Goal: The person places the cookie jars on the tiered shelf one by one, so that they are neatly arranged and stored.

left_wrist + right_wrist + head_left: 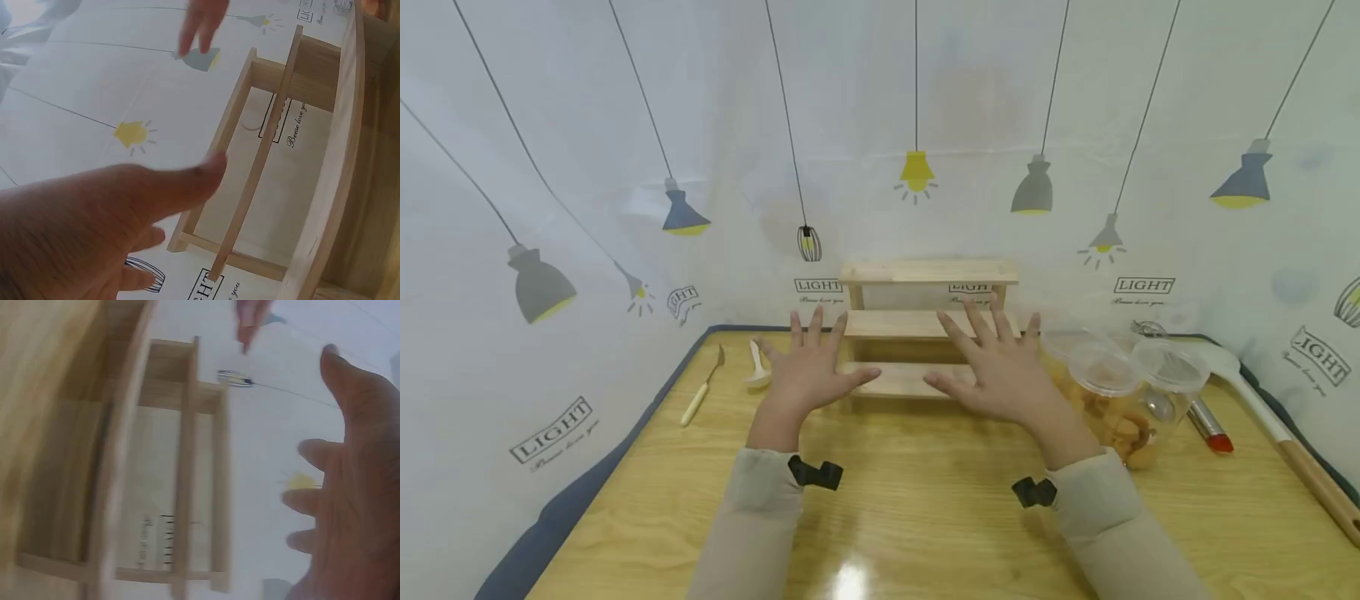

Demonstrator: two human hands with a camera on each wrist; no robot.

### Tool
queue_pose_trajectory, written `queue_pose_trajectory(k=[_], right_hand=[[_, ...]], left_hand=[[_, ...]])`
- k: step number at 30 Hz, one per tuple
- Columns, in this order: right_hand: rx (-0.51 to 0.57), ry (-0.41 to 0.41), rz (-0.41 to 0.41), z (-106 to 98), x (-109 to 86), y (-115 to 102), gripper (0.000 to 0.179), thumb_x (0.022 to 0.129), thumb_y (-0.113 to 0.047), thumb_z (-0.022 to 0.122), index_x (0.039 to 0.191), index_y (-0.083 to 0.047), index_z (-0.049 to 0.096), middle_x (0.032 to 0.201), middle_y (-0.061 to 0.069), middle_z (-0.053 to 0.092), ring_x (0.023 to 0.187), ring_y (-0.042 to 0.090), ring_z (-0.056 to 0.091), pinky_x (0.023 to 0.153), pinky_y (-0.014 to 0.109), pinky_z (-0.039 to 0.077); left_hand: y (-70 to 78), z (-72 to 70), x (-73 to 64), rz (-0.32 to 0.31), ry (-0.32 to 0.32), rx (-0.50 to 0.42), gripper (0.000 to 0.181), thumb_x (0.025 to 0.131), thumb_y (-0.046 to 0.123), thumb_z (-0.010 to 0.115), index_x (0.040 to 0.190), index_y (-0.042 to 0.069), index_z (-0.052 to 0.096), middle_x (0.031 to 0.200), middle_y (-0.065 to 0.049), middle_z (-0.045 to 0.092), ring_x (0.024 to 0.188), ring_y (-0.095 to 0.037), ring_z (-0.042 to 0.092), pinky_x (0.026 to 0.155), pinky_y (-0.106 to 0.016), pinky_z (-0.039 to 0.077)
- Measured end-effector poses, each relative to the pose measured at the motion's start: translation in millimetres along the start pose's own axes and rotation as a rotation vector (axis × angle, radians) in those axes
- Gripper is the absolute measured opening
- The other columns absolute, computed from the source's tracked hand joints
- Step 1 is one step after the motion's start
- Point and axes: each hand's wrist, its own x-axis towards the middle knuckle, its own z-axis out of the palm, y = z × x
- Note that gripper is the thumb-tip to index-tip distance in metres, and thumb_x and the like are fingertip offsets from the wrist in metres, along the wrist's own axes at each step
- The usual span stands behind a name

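Note:
Both hands are raised over the table with fingers spread, holding nothing. In the head view the left hand is before the left end of a tiered wooden rack, close to a white ladle. Across from it, the right hand covers part of the rack's right end, beside plastic tubs with clear lids. The left wrist view shows the left thumb in front of the rack. Blurred in the right wrist view, the right hand is to the side of the rack.
A small tool with a pale handle lies at the left. Orange-brown contents show through the tubs. Right of them are a red-tipped brush, a whisk and a white spatula with a wooden handle. A lamp-patterned sheet hangs behind the table.

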Motion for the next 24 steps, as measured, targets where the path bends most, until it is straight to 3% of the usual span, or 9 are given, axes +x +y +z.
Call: queue_pose_trajectory(k=[3, 5, 7, 11, 12, 14, 17, 19, 24], right_hand=[[0.140, -0.011, -0.048, -30, -13.6, 7, 0.084, 0.094, -0.075, 0.043, 0.162, -0.027, 0.025, 0.168, 0.005, 0.015, 0.152, 0.039, 0.009, 0.114, 0.074, 0.002], [0.250, -0.002, -0.050, -56, -26.9, 17, 0.079, 0.096, -0.065, 0.054, 0.160, -0.024, 0.031, 0.165, 0.004, 0.024, 0.150, 0.037, 0.022, 0.116, 0.068, 0.015], [0.335, 0.014, -0.013, -81, -41.3, 30, 0.079, 0.096, -0.057, 0.061, 0.161, -0.028, 0.026, 0.163, 0.001, 0.031, 0.131, 0.036, 0.051, 0.113, 0.064, 0.029], [0.413, -0.044, 0.116, -110, -68.6, 64, 0.090, 0.094, -0.053, 0.067, 0.162, -0.035, 0.011, 0.164, 0.006, 0.026, 0.127, 0.041, 0.052, 0.105, 0.067, 0.035], [0.419, -0.086, 0.149, -112, -73.8, 73, 0.091, 0.093, -0.054, 0.067, 0.162, -0.033, 0.012, 0.164, 0.010, 0.027, 0.127, 0.044, 0.051, 0.104, 0.068, 0.035], [0.415, -0.173, 0.189, -111, -80.3, 87, 0.096, 0.090, -0.058, 0.069, 0.163, -0.022, 0.019, 0.161, 0.022, 0.027, 0.141, 0.050, 0.030, 0.105, 0.071, 0.032], [0.386, -0.267, 0.230, -101, -82.5, 101, 0.101, 0.085, -0.063, 0.071, 0.158, -0.007, 0.031, 0.155, 0.033, 0.031, 0.139, 0.055, 0.031, 0.102, 0.072, 0.035], [0.375, -0.279, 0.233, -95, -82.1, 105, 0.101, 0.082, -0.063, 0.074, 0.153, -0.002, 0.038, 0.151, 0.033, 0.038, 0.135, 0.055, 0.036, 0.100, 0.070, 0.038], [0.365, -0.250, 0.195, -93, -81.9, 108, 0.099, 0.077, -0.057, 0.082, 0.147, 0.002, 0.045, 0.142, 0.025, 0.053, 0.129, 0.050, 0.047, 0.099, 0.064, 0.043]], left_hand=[[-2.4, 4.7, 3.3, -0.054, 0.002, -0.037, 0.099, 0.088, 0.082, 0.043, 0.163, 0.023, 0.019, 0.167, -0.012, 0.014, 0.151, -0.046, 0.006, 0.102, -0.085, -0.003], [-5.7, 9.6, 6.9, -0.074, 0.008, -0.115, 0.096, 0.091, 0.078, 0.044, 0.162, 0.017, 0.022, 0.164, -0.014, 0.023, 0.149, -0.045, 0.019, 0.108, -0.081, 0.009], [-10.1, 17.6, 11.8, -0.079, -0.003, -0.269, 0.097, 0.093, 0.075, 0.046, 0.162, 0.013, 0.019, 0.163, -0.016, 0.026, 0.147, -0.043, 0.025, 0.112, -0.073, 0.018], [-15.0, 40.1, 29.0, -0.070, -0.056, -0.656, 0.103, 0.093, 0.073, 0.049, 0.163, 0.011, 0.005, 0.165, -0.018, 0.019, 0.147, -0.042, 0.026, 0.115, -0.060, 0.029], [-15.4, 46.2, 34.5, -0.080, -0.066, -0.749, 0.103, 0.093, 0.072, 0.050, 0.163, 0.013, 0.003, 0.165, -0.018, 0.017, 0.148, -0.041, 0.024, 0.116, -0.059, 0.028], [-16.8, 58.6, 45.3, -0.098, -0.062, -0.894, 0.101, 0.093, 0.070, 0.053, 0.163, 0.016, 0.004, 0.165, -0.017, 0.017, 0.148, -0.040, 0.025, 0.115, -0.058, 0.030], [-20.3, 77.0, 59.9, -0.126, -0.022, -1.093, 0.094, 0.094, 0.063, 0.059, 0.163, 0.021, 0.011, 0.164, -0.013, 0.022, 0.147, -0.036, 0.029, 0.115, -0.055, 0.033], [-21.5, 87.8, 66.9, -0.121, 0.017, -1.207, 0.088, 0.096, 0.056, 0.062, 0.163, 0.021, 0.016, 0.164, -0.012, 0.024, 0.147, -0.036, 0.030, 0.116, -0.053, 0.032], [-16.1, 86.0, 66.1, -0.133, 0.022, -1.346, 0.084, 0.099, 0.040, 0.065, 0.163, 0.025, 0.014, 0.166, -0.011, 0.017, 0.145, -0.034, 0.031, 0.118, -0.053, 0.028]])
